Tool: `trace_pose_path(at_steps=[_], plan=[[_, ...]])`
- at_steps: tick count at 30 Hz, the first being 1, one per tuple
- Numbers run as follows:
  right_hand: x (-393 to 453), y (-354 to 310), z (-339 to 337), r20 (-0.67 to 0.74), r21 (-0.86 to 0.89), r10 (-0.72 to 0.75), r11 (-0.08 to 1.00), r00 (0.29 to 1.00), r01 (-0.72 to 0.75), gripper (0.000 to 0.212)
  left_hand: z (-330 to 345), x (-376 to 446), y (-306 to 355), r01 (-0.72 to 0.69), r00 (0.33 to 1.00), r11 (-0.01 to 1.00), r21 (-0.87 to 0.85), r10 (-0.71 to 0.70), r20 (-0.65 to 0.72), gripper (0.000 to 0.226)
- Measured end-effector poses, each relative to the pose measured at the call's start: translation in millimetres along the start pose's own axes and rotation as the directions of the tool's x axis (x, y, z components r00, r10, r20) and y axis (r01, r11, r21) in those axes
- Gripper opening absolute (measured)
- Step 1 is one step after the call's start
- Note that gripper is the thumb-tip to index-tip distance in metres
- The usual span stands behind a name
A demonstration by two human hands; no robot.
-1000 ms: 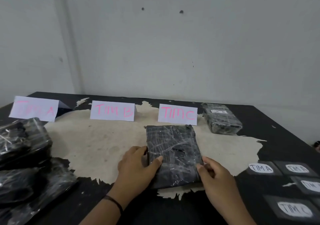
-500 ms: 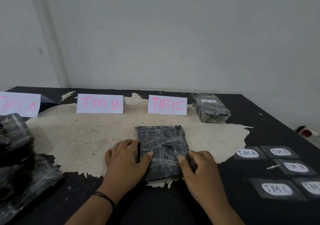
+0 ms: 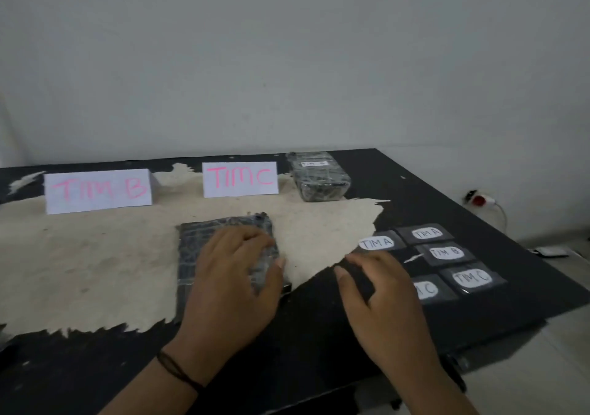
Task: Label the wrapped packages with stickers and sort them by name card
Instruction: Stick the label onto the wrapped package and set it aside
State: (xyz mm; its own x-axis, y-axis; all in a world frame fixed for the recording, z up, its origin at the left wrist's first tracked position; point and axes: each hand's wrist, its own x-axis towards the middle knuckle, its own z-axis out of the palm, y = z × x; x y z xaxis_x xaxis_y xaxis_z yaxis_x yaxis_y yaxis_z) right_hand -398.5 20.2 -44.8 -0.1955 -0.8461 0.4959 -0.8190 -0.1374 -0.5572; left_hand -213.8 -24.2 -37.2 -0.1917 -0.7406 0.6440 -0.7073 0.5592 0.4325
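Since a second ago the right hand point(image 3: 383, 290) leaves the package point(image 3: 223, 248) and reaches, fingers spread and empty, toward the stickers point(image 3: 447, 255) at three o'clock. The left hand point(image 3: 233, 274) presses flat on the package, mid-tabletop. Next: peeling off one sticker.

Light is dim, soft and even, with a grey cast. The left hand point(image 3: 234, 282) and right hand point(image 3: 381, 299) are smeared by motion blur. Beyond the TIM C card point(image 3: 240, 179) the surface point(image 3: 415, 191) edge bends, and shadows are faint
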Motion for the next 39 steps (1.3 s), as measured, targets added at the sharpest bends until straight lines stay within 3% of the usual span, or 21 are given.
trace_pose_path(at_steps=[4,8,17,22,30,36,39], plan=[[-5,37,-26,-0.084,-0.033,0.111,0.993,0.990,-0.114,0.023,37,5,37,-0.099,0.973,0.989,-0.108,0.119,0.197,0.034],[-10,70,-42,-0.143,-0.091,0.209,0.971,0.967,-0.223,0.022,75,12,52,-0.065,0.908,0.991,-0.121,0.108,0.404,0.037],[-17,98,-27,-0.237,-0.231,0.163,0.948,0.958,-0.218,0.021,117,16,64,-0.052,0.830,0.998,0.039,0.021,0.558,0.045],[-16,97,-18,-0.235,-0.231,0.165,0.948,0.958,-0.220,0.035,122,14,67,-0.042,0.814,0.998,0.049,0.006,0.581,0.045],[-17,101,-13,-0.199,-0.310,0.166,0.924,0.966,-0.222,0.033,123,14,68,-0.002,0.828,1.000,-0.019,0.013,0.561,0.038],[-18,103,-10,-0.225,-0.283,0.147,0.936,0.963,-0.208,0.041,123,22,79,0.179,0.838,0.966,-0.188,-0.050,0.543,0.011],[-18,104,-10,-0.235,-0.275,0.137,0.940,0.962,-0.201,0.041,125,24,85,0.288,0.847,0.917,-0.275,-0.110,0.520,0.013]])
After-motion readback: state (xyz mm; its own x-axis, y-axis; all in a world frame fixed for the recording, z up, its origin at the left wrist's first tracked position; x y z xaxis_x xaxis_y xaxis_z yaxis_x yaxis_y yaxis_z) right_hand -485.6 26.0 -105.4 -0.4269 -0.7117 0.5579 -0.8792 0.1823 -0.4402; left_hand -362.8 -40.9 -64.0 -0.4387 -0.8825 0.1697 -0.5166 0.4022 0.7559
